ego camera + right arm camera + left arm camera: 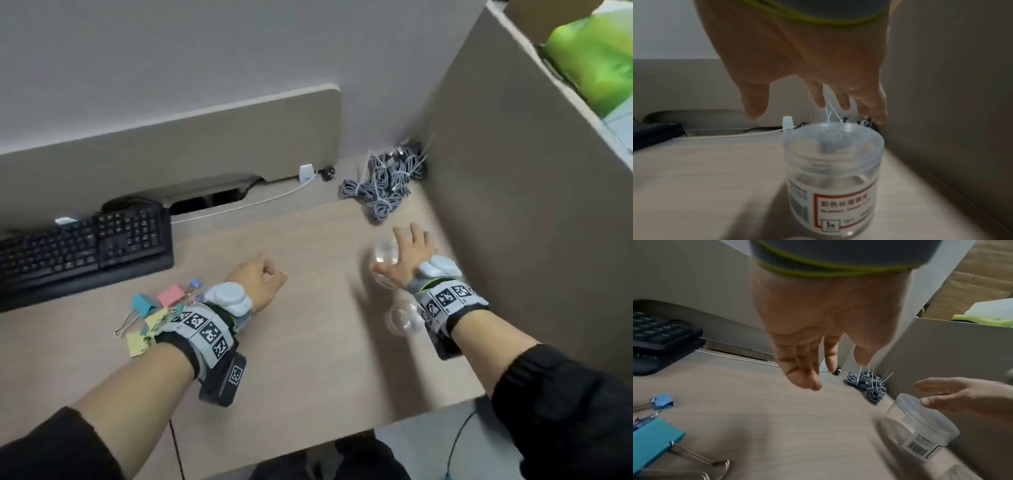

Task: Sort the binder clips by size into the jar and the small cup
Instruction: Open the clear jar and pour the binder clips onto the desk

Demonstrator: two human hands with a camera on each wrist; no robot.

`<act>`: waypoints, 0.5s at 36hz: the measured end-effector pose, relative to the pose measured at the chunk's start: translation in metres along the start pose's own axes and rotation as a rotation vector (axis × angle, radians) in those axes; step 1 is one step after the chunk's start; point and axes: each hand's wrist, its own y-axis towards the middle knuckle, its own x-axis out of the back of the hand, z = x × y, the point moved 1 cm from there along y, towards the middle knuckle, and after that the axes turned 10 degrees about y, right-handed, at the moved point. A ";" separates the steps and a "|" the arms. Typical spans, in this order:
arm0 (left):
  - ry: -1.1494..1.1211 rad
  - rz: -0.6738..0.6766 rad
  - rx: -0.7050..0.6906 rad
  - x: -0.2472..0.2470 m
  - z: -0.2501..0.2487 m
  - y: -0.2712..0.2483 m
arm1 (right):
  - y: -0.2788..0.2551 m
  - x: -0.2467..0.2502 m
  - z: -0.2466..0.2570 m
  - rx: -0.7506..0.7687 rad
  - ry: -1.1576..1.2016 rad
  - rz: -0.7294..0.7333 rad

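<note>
We see our right hand [404, 255] hovering with fingers spread just above the lidded clear jar [833, 175] near the cardboard wall [507, 192], holding nothing yet, while our left hand [255, 281] hangs over the desk [308, 359] with fingers loosely curled and empty. The coloured binder clips [161, 308] lie in a heap beside our left wrist, none sorted, and the small cup [402, 317] stands just nearer us than the jar. We judge the risk is a clumsy reach: the light jar could tip or skid against the wall, or our forearm could knock the cup over.
</note>
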 end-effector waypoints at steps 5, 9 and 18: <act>-0.007 -0.028 -0.001 -0.008 -0.004 0.008 | 0.010 0.000 -0.009 -0.037 -0.021 0.067; -0.130 0.000 0.084 -0.016 -0.005 0.011 | 0.015 0.002 0.003 -0.039 -0.014 0.114; -0.750 0.205 0.142 0.001 -0.024 -0.002 | 0.011 0.013 0.097 -0.140 0.795 0.357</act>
